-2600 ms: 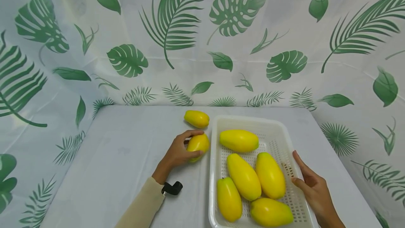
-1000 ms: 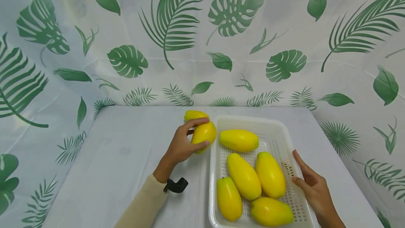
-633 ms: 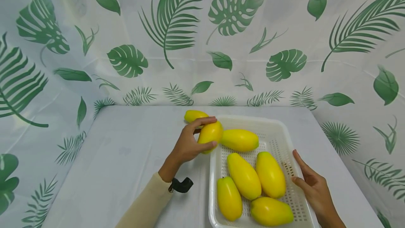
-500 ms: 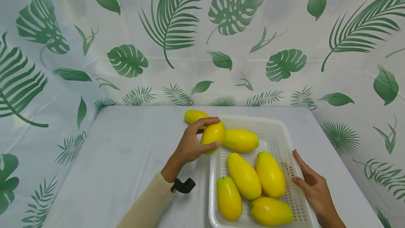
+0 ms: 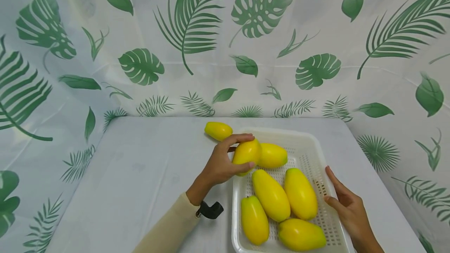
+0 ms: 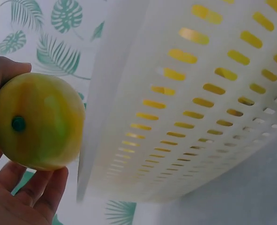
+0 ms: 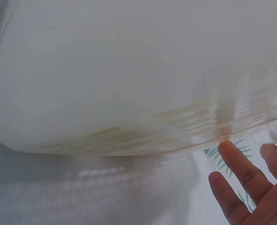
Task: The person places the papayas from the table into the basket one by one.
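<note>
My left hand (image 5: 218, 164) grips a yellow papaya (image 5: 247, 154) between thumb and fingers, over the left rim of the white plastic basket (image 5: 236, 210). In the left wrist view the held papaya (image 6: 44, 122) turns its green-nubbed end to the camera, beside the slotted basket wall (image 6: 124, 84). My right hand (image 5: 351, 212) holds the basket's right rim, thumb over the edge. In the right wrist view its fingers (image 7: 246, 173) lie along the outer wall. Several papayas lie in the basket, one of them (image 5: 273, 155) just right of the held one.
Another papaya (image 5: 218, 130) lies on the white-covered table (image 5: 140, 179), behind the left hand. A leaf-printed sheet (image 5: 197, 65) hangs behind and along both sides. A black wrist device (image 5: 211, 209) sticks out from the left sleeve.
My left hand has lifted the papaya from the table left of the basket and carried it right, over the rim. The right hand and basket have stayed put.
</note>
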Motion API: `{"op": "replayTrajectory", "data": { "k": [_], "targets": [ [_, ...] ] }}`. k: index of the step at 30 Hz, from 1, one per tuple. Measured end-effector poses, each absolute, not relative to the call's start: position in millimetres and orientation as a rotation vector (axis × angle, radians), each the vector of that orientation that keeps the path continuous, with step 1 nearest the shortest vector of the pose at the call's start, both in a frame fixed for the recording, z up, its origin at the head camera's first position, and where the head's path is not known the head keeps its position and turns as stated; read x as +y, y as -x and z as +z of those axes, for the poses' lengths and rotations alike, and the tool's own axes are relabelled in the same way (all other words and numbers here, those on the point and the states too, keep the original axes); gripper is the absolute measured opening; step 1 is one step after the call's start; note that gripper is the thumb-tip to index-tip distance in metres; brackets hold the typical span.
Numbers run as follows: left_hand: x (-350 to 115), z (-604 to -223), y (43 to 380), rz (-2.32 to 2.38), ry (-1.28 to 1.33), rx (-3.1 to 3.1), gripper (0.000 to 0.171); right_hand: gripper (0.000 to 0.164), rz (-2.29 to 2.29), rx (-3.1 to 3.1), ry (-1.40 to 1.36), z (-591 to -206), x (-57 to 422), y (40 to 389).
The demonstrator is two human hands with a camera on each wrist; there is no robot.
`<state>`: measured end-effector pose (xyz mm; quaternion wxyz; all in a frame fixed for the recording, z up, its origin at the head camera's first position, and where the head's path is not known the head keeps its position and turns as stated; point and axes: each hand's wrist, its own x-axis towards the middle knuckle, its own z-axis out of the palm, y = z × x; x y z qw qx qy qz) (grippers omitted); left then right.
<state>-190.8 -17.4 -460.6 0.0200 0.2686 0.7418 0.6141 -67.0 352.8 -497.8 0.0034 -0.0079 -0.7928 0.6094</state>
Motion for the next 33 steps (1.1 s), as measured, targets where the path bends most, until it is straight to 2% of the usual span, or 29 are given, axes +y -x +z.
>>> {"op": "replayTrajectory", "data": {
  "k": [7, 33],
  "targets": [
    [-12.4, -459.2, 189.0, 1.879, -0.827, 2.282, 0.065, 0.068, 1.890, -2.506, 0.087, -497.3, 351.7, 66.6],
    [-11.7, -463.3, 190.5, 1.818, -0.891, 2.341, 0.061, 0.068, 1.919, -2.463, 0.032, -497.5, 351.7, 68.5]
  ]
}}
